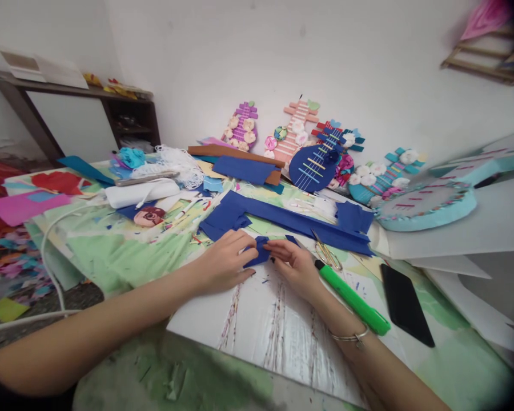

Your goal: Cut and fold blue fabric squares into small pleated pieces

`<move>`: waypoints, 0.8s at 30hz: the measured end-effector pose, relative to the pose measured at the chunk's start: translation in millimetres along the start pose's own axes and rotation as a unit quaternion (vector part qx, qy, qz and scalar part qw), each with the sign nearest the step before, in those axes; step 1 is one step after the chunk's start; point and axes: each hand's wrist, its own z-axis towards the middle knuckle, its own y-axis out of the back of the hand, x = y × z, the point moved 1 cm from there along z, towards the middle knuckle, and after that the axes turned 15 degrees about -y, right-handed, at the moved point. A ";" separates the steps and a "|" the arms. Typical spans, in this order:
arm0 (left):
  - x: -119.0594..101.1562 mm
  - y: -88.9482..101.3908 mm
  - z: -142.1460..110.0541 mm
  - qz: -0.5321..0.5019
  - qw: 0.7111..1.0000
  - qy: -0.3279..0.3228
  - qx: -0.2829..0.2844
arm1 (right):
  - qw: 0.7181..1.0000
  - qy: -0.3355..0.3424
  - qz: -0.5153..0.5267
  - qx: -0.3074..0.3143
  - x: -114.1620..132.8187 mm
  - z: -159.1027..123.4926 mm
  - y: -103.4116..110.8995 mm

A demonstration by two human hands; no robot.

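Observation:
Between my two hands is a small piece of dark blue paper (261,251), held low over a white board (248,314) with worn, scored streaks. My left hand (225,260) pinches the piece from the left, its fingers curled over the edge. From the right, my right hand (297,265) grips the same piece between thumb and fingertips. Just beyond lies a long blue paper strip (291,220), with folded blue pieces (225,220) at its left end. Gold-handled scissors (328,254) and a green utility knife (353,297) rest beside my right hand.
A black phone (406,305) lies at right. Lute-shaped crafts with paper flowers lean on the wall, a dark blue one (314,165) among them. At left are white cord (175,162), a white power strip (141,194) and its cable (47,251). Paper scraps (21,268) fill the lower left.

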 end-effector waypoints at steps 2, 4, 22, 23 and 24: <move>-0.9 -1.6 0.0 0.039 0.999 -0.018 0.000 | 1.000 0.005 -0.008 -0.015 1.1 -1.5 -3.0; -0.6 -3.5 -0.9 0.075 0.997 -0.026 -0.006 | 1.000 0.012 -0.020 -0.014 2.7 -3.0 -5.4; 11.9 -8.8 -7.4 0.016 0.996 0.057 -0.064 | 0.956 0.105 -0.244 -0.127 18.0 -10.1 10.0; 14.2 -9.2 -8.3 -0.007 0.995 0.068 -0.070 | 0.943 0.120 -0.278 -0.136 19.2 -9.4 12.3; 16.4 -9.5 -9.0 -0.029 0.993 0.080 -0.076 | 0.931 0.133 -0.311 -0.136 19.9 -8.8 13.8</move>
